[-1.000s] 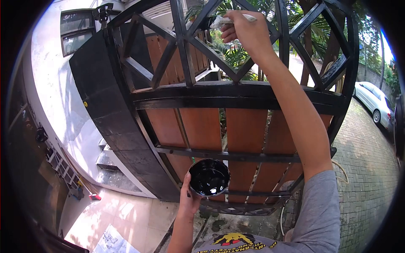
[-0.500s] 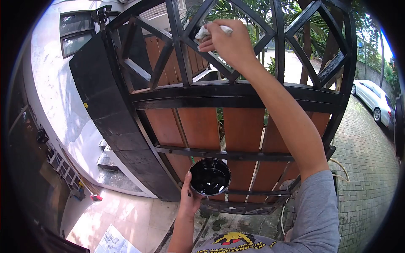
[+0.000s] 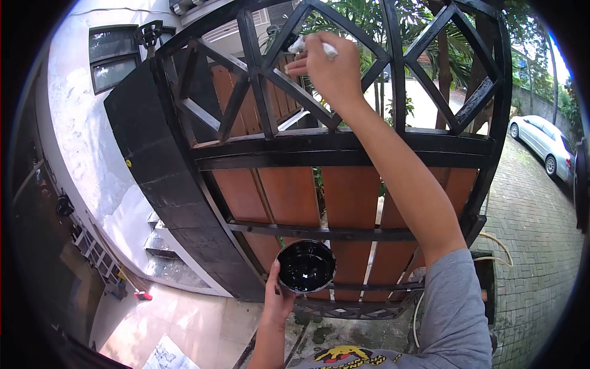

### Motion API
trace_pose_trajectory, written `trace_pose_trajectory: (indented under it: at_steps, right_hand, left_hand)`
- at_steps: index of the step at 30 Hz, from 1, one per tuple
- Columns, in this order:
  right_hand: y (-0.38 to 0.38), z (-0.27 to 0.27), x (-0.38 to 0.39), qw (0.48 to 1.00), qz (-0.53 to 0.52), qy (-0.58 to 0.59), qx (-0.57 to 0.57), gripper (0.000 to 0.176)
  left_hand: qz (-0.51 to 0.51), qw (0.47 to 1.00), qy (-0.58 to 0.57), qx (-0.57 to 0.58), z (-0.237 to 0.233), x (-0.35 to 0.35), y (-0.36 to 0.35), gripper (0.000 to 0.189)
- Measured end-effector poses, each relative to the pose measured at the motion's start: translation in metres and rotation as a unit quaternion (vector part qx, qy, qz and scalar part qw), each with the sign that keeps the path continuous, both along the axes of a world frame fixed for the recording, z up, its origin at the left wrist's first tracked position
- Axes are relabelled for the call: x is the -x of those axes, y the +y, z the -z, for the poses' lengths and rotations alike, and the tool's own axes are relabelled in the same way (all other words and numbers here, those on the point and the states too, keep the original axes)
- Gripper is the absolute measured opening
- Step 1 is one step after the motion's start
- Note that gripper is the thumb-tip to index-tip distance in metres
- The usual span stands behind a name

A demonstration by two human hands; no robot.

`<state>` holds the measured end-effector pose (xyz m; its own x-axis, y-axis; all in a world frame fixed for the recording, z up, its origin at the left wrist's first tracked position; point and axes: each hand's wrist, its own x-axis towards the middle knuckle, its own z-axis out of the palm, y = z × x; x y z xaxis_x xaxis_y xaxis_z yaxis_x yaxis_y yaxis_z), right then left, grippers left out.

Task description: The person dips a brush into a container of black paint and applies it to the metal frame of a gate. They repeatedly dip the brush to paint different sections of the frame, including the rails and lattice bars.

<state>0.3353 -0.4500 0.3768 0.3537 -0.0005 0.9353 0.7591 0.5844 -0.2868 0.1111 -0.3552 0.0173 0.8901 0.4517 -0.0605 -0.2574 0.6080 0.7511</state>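
A round container of glossy black paint (image 3: 306, 265) is held by my left hand (image 3: 279, 295), with the thumb along its rim. Up at the top of the gate, my right hand (image 3: 329, 64) grips a white paint-stained brush handle (image 3: 330, 50). The brush's far end is against or very near a black diamond-shaped bar (image 3: 286, 40); its bristles are hard to make out. The gate has a black metal frame (image 3: 344, 150) with reddish-brown slats (image 3: 289, 195) below the diamonds.
To the left are a dark wall panel (image 3: 178, 203), a white wall (image 3: 80, 117), steps (image 3: 163, 246) and a red broom head (image 3: 142, 296). Paper (image 3: 169, 355) lies on the floor. A silver car (image 3: 544, 140) and a hose (image 3: 501, 246) are on the right.
The view has shifted, so the gate's middle rail appears slightly lower. My right hand has moved slightly left and down in view, still gripping the brush. The paint container sits a little lower.
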Motion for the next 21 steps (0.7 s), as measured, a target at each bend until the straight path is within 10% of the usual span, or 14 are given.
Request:
trace_pose_trajectory:
  at_steps: [21]
  right_hand:
    - [-0.031, -0.024, -0.017, 0.986, 0.125, -0.109, -0.011, 0.032]
  left_hand:
    - [-0.013, 1.000, 0.012, -0.008, 0.002, 0.002, -0.010, 0.049]
